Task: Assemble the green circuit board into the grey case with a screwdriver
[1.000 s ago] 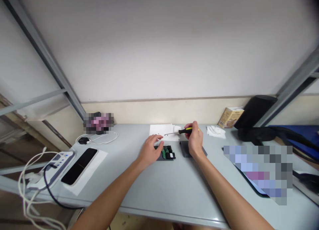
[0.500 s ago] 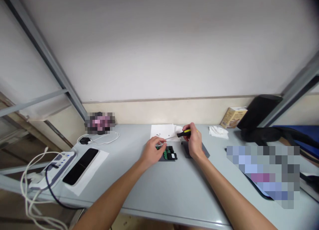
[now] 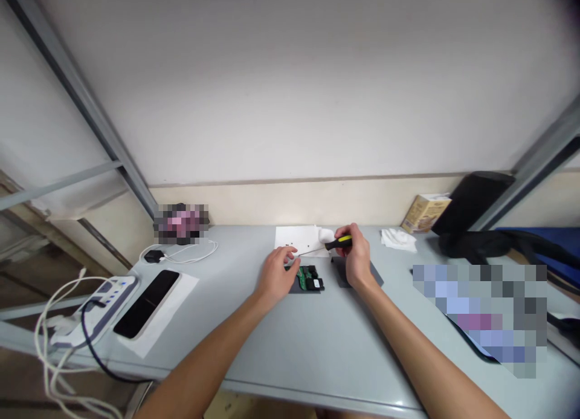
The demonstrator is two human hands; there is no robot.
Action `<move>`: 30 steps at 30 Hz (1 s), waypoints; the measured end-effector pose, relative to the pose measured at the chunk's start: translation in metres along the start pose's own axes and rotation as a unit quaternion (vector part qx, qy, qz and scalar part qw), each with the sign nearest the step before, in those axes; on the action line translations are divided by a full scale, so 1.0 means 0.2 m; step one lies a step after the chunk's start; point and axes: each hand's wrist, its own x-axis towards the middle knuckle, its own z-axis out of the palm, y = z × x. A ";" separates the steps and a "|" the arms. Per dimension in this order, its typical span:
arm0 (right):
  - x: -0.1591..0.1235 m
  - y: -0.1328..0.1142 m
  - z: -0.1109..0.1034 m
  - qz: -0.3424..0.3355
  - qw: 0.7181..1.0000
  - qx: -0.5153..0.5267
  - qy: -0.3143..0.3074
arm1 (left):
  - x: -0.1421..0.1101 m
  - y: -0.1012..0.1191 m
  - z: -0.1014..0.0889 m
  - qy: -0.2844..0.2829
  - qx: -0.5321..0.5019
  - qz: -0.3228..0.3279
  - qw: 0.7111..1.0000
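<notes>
My right hand (image 3: 357,259) is closed around the black and yellow handle of a screwdriver (image 3: 339,243). Its thin shaft points left, and the tip ends close to the fingertips of my left hand (image 3: 276,272). There the thumb and forefinger are parted around the tip; whether a small screw sits between them is too small to tell. Partly under my left hand lies a green circuit board (image 3: 309,277) with black parts. Just behind it, a white sheet of paper (image 3: 296,234) carries several tiny dark screws (image 3: 309,246). A dark grey flat cover (image 3: 342,274) rests beneath my right hand.
On the left are a phone (image 3: 147,303) on paper, a power strip (image 3: 97,310) with cables, and a black charger (image 3: 154,256). To the right stand a crumpled tissue (image 3: 399,239), a yellow box (image 3: 426,213), a black bag (image 3: 473,204) and a blurred-out flat object (image 3: 480,316).
The thumb and forefinger of my left hand have parted a little near the screwdriver tip. My right hand and the screwdriver have shifted slightly to the right.
</notes>
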 end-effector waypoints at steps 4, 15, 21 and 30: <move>0.00 0.01 0.00 -0.002 1.000 0.005 -0.004 | 0.00 0.01 -0.01 -0.008 -0.005 0.007 1.000; 0.00 -0.01 0.00 -0.002 1.000 0.014 -0.007 | 0.00 0.02 -0.02 0.000 0.001 0.032 0.999; 0.01 0.00 -0.02 -0.017 1.000 -0.010 -0.004 | 0.00 0.04 -0.03 -0.008 0.048 0.049 0.998; -0.01 -0.02 -0.02 -0.051 0.999 -0.008 -0.001 | -0.02 0.07 -0.04 -0.008 0.092 0.081 0.992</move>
